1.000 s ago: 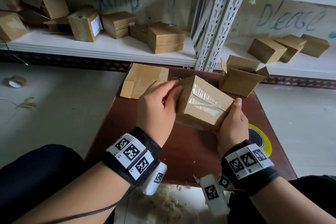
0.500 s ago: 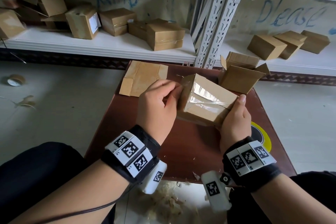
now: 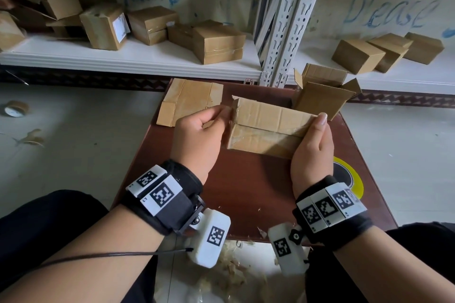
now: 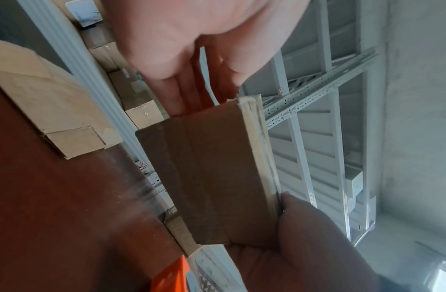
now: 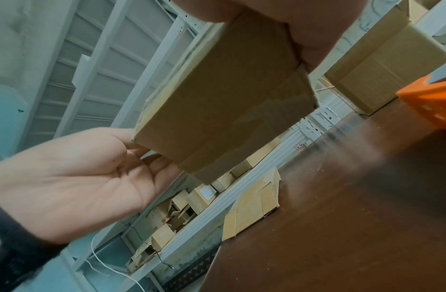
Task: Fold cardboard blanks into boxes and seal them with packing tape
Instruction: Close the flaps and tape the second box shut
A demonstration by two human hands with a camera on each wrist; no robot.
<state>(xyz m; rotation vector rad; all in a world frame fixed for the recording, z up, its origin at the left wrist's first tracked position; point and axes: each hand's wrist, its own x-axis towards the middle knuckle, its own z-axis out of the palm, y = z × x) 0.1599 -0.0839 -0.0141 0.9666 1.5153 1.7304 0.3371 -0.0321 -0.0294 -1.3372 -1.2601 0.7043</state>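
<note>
Over on the floor at the far left lay a roll of tape [image 3: 15, 109], well apart from the low brown table [image 3: 248, 194]. Behind it a white shelf [image 3: 133, 56] carried a jumble of closed cardboard boxes [image 3: 219, 42]. On the table's far left corner a flat cardboard blank [image 3: 189, 101] lay unfolded, one edge hidden by the person's left hand [image 3: 197, 135].

That left hand was at the left end of the box [image 3: 266, 128] being worked, thumb and fingers curled and pinching the cardboard at its upper left corner; the right wrist view showed the palm [image 5: 74, 183] turned toward the box's end, fingers reaching behind it. The box was held clear above the middle of the table, its long side facing the person, with glossy clear tape across the lower face. From the left wrist view its underside [image 4: 211, 177] looked plain and closed.

The right hand [image 3: 314, 152] clasped the right end, thumb up along the corner and fingers wrapped underneath out of sight.

Just behind the box on the right stood an open box [image 3: 322, 96] with its flaps up. A yellow-rimmed tape roll [image 3: 354, 179] sat at the table's right edge, and further boxes [image 3: 357, 56] rested on the right shelf.
</note>
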